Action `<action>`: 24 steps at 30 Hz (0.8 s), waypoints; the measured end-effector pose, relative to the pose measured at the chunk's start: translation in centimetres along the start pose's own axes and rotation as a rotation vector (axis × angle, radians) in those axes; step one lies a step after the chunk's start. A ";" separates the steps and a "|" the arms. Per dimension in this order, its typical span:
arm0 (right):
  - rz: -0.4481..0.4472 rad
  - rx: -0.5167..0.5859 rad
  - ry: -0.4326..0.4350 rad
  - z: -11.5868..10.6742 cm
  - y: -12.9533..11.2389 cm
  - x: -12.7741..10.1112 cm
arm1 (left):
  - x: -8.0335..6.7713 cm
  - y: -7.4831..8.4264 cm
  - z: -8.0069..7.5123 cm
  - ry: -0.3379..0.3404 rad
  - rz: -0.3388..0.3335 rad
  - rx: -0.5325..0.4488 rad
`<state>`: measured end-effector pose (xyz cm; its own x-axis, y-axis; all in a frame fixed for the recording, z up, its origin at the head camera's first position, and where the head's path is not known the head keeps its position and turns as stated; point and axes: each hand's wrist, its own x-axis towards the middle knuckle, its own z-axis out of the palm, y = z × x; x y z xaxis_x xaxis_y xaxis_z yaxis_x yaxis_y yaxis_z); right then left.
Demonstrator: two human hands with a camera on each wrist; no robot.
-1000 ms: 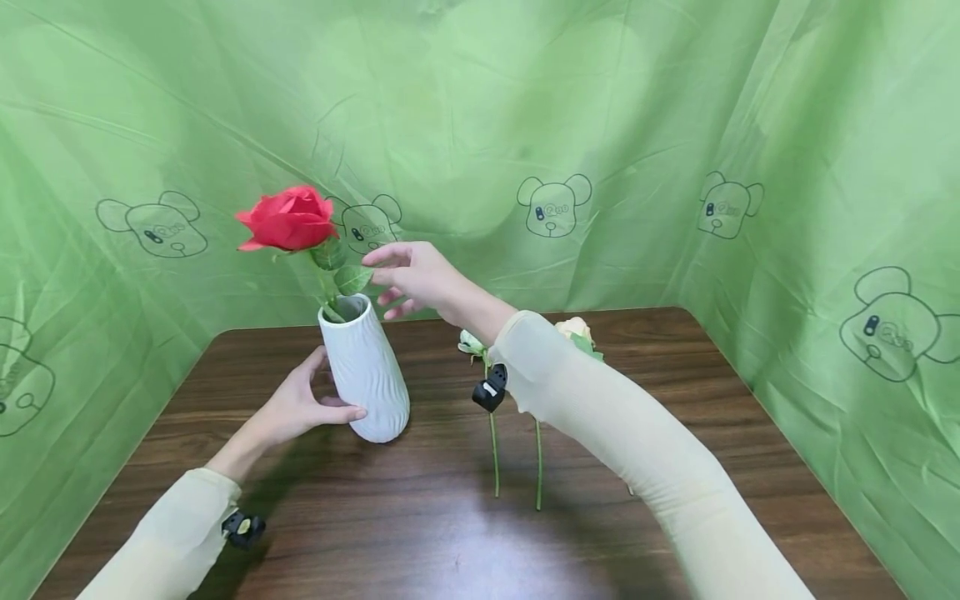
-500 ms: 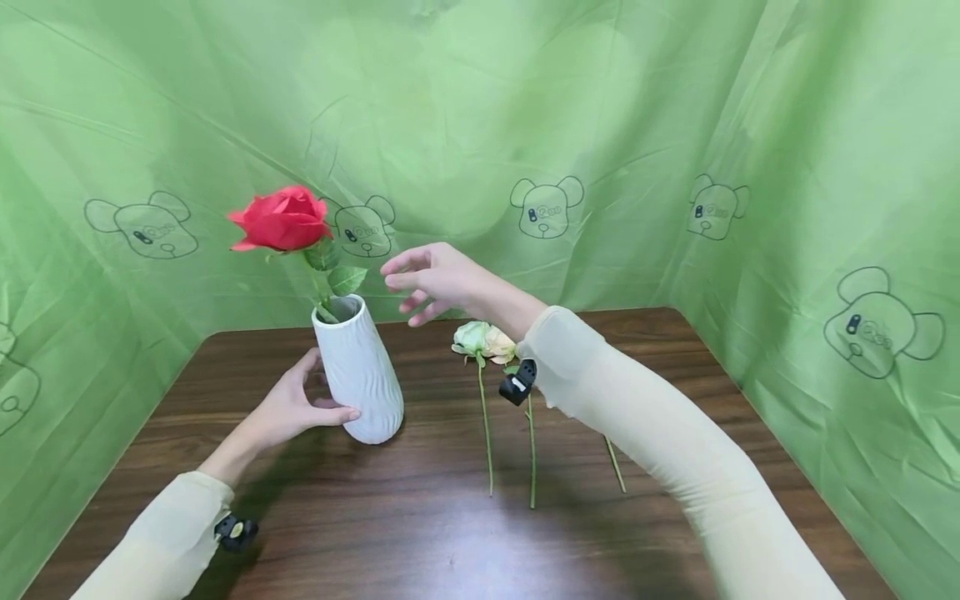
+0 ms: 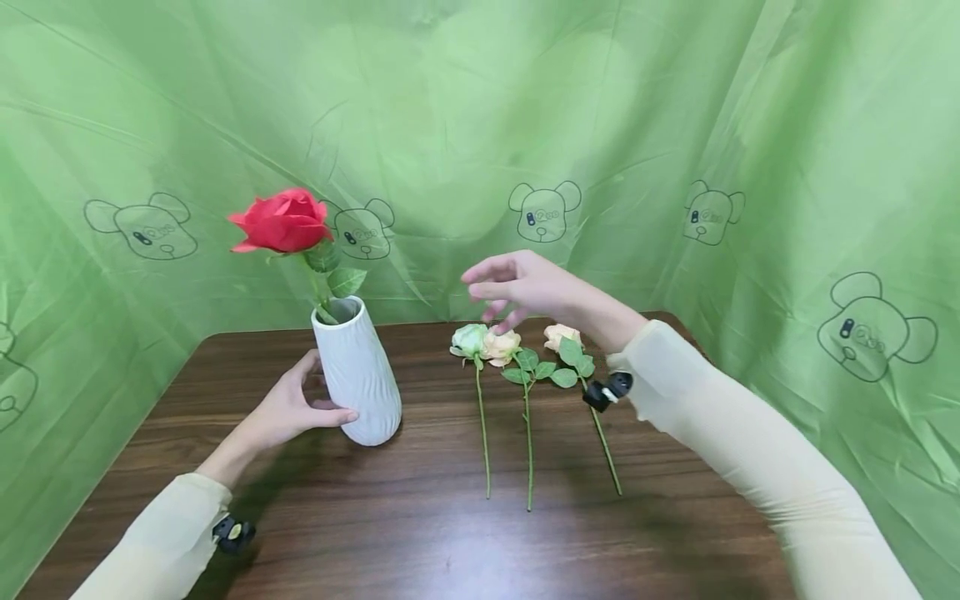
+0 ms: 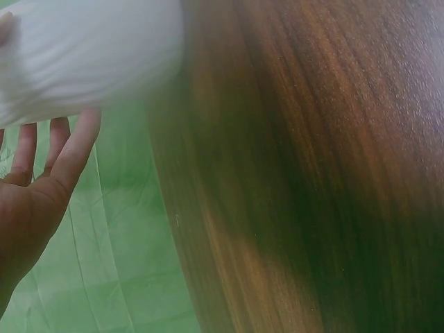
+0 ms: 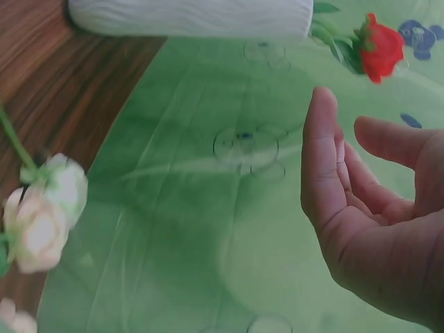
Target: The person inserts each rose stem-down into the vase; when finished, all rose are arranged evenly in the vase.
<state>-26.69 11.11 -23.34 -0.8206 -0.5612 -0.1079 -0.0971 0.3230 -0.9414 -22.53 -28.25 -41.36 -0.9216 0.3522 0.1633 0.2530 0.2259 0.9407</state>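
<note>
A white ribbed vase [image 3: 360,375] stands at the left of the table, with a red rose [image 3: 281,221] leaning leftward out of its mouth. My left hand [image 3: 288,407] grips the vase low down, thumb on the near side and fingers behind it; the left wrist view shows the fingertips [image 4: 89,118] against the white wall. Above the table's back edge hangs my right hand [image 3: 528,287], fingers loosely bent and holding nothing. Below it lie a pale green rose [image 3: 469,340] and a peach rose [image 3: 501,346], their heads together. Another peach rose [image 3: 561,337] lies nearer the right wrist.
The dark wooden table [image 3: 420,533] has green cloth [image 3: 442,125] with bear drawings hung behind it and at both sides. The three loose flowers' stems point toward the front edge. A black strap device sits on each wrist.
My right hand has moved away from the red rose, to the right, uncovering the flowers on the table. The left hand keeps its grip on the vase.
</note>
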 end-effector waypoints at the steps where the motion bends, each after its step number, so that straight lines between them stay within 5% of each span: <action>1: 0.004 0.000 0.014 -0.5 0.3 -0.5 | 0.0 0.0 0.0 0.001 -0.001 -0.002; 14: 0.107 0.080 0.127 -6.1 8.4 -5.0 | 0.7 -0.4 0.3 0.014 0.020 -0.008; 24: 0.184 0.117 0.176 -6.3 18.3 -6.1 | 1.1 -0.6 0.6 0.011 0.017 -0.019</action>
<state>-27.02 25.22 -37.88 -0.9046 -0.3568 -0.2333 0.1205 0.3111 -0.9427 -23.46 -27.43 -41.92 -0.9205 0.3458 0.1821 0.2627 0.2023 0.9434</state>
